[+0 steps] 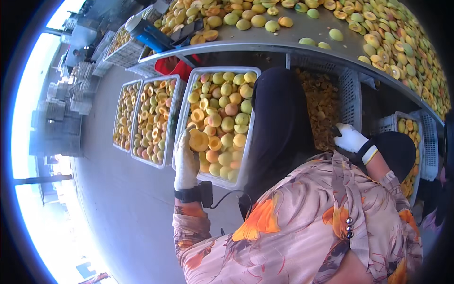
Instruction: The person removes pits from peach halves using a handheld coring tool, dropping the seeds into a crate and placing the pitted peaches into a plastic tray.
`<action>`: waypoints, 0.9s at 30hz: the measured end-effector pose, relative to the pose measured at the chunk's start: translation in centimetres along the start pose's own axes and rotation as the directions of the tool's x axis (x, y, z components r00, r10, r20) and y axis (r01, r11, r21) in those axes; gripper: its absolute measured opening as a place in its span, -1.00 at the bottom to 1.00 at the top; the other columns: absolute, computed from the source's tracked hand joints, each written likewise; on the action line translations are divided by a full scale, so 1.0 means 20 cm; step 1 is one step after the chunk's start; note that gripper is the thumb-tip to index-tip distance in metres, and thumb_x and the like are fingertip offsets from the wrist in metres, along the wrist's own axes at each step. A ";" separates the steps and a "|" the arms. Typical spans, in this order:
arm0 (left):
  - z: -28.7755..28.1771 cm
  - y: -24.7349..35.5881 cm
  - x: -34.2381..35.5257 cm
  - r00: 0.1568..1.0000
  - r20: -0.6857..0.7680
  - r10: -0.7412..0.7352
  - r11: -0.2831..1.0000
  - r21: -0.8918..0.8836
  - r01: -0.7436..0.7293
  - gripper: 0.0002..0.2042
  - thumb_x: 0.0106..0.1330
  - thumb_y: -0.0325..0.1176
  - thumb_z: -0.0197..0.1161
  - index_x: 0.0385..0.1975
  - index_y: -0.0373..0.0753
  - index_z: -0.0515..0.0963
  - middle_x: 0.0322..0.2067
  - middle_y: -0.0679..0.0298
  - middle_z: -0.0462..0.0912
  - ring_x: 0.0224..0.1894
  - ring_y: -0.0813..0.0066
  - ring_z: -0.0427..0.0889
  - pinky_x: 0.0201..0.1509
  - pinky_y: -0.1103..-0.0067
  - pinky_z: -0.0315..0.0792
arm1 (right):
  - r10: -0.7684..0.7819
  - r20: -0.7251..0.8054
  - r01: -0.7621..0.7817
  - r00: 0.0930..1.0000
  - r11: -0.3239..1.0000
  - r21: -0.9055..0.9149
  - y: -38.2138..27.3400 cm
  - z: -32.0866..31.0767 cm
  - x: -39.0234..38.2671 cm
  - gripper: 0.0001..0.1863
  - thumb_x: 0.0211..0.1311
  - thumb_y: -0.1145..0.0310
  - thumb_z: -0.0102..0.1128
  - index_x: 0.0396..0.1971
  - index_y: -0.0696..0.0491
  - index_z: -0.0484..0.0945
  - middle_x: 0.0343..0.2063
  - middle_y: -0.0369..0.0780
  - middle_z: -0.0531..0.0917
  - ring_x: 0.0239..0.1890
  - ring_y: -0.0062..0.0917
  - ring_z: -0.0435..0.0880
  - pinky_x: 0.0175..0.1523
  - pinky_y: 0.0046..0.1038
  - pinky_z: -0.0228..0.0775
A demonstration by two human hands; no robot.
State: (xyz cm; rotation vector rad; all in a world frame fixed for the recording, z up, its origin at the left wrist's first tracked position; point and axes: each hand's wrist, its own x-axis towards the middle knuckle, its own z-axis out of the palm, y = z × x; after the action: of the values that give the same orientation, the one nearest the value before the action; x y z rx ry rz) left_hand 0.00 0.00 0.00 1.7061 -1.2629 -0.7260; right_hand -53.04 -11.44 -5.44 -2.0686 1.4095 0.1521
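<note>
My left hand (pixel 187 158), in a white glove, is closed on a yellow fruit half (pixel 199 140) at the left side of a white crate (pixel 256 80) full of whole and halved yellow-green fruit. My right hand (pixel 350 138), also gloved, is closed around a small dark object (pixel 336 130), too small to name, over a crate of brown pits or scraps (pixel 321 97). My dark-clad knee (pixel 279 104) lies between the two crates.
A metal table (pixel 222 47) bears piles of fruit and a blue bottle (pixel 151 35). Two fruit crates (pixel 153 118) stand on the floor (pixel 104 184) at left, another (pixel 410 137) at right. A red container (pixel 171 66) sits under the table. Stacked crates (pixel 75 90) stand farther back.
</note>
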 end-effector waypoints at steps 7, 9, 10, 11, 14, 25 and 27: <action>-0.09 -0.40 -0.35 0.779 -0.155 -0.608 0.674 -0.619 0.403 -0.66 0.43 -0.25 0.19 0.05 -0.36 0.46 -0.10 0.11 0.62 -0.17 0.28 0.72 -0.25 0.37 0.73 | -0.021 -0.015 0.024 1.000 0.979 0.203 -0.20 0.03 0.07 -0.39 0.13 0.37 0.15 0.22 0.24 0.41 -0.29 0.09 0.68 -0.25 -0.21 0.69 -0.09 -0.34 0.50; -0.10 -0.44 -0.37 0.738 -0.167 -0.654 0.686 -0.542 0.485 -0.64 0.42 -0.26 0.19 0.07 -0.39 0.44 -0.12 0.11 0.63 -0.21 0.27 0.73 -0.24 0.37 0.73 | 0.082 0.100 -0.099 0.992 0.978 0.184 -0.23 0.01 0.10 -0.39 0.14 0.36 0.15 0.23 0.25 0.41 -0.21 0.16 0.67 -0.17 -0.14 0.70 -0.02 -0.32 0.50; -0.08 -0.42 -0.38 0.725 -0.160 -0.669 0.654 -0.590 0.474 -0.66 0.36 -0.26 0.29 -0.01 -0.38 0.51 -0.18 0.15 0.62 -0.32 0.43 0.66 -0.20 0.48 0.67 | 0.102 0.088 -0.115 0.991 0.980 0.163 -0.23 0.03 0.11 -0.40 0.11 0.38 0.19 0.16 0.36 0.41 0.00 0.24 0.60 0.13 0.02 0.58 0.20 -0.26 0.42; -0.06 -0.44 -0.37 0.722 -0.163 -0.672 0.651 -0.594 0.472 -0.66 0.36 -0.26 0.29 -0.01 -0.38 0.51 -0.18 0.15 0.62 -0.32 0.43 0.66 -0.20 0.48 0.67 | 0.099 0.093 -0.112 0.991 0.982 0.149 -0.20 0.06 0.12 -0.40 0.11 0.38 0.19 0.16 0.35 0.42 0.00 0.25 0.59 0.13 0.03 0.58 0.22 -0.25 0.41; -0.03 -0.48 -0.31 0.724 -0.229 -0.651 0.714 -0.509 0.481 -0.72 0.35 -0.34 0.25 -0.06 -0.39 0.55 -0.23 0.23 0.63 -0.26 0.51 0.62 -0.18 0.59 0.55 | 0.130 0.164 -0.149 0.978 0.983 0.111 -0.17 0.10 0.14 -0.35 0.10 0.35 0.21 0.21 0.32 0.40 0.03 0.23 0.60 0.14 0.02 0.57 0.25 -0.26 0.39; -0.13 -0.80 0.15 0.803 -0.492 -0.338 0.928 -0.317 0.197 -0.67 0.41 -0.35 0.25 0.07 -0.43 0.54 -0.14 0.20 0.66 -0.15 0.53 0.60 -0.06 0.62 0.51 | 0.069 0.112 -0.084 0.991 0.987 0.135 0.07 0.30 0.19 -0.41 0.07 0.40 0.31 0.16 0.22 0.48 0.02 0.05 0.65 0.09 -0.20 0.63 0.25 -0.36 0.40; -0.16 -0.84 0.21 0.820 -0.467 -0.329 0.930 -0.309 0.198 -0.60 0.39 -0.27 0.29 0.14 -0.32 0.54 -0.02 0.13 0.63 -0.03 0.37 0.60 0.07 0.50 0.50 | 0.096 0.173 -0.125 0.980 0.978 0.166 0.09 0.32 0.22 -0.43 0.05 0.42 0.31 0.14 0.22 0.49 -0.01 0.04 0.66 0.07 -0.22 0.64 0.24 -0.37 0.40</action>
State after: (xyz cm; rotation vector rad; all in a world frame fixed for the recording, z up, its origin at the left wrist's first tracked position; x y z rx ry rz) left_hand 11.35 -1.20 -13.30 1.7277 -0.5423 -0.5060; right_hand -51.19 -11.82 -13.06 -1.7922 1.3859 0.2301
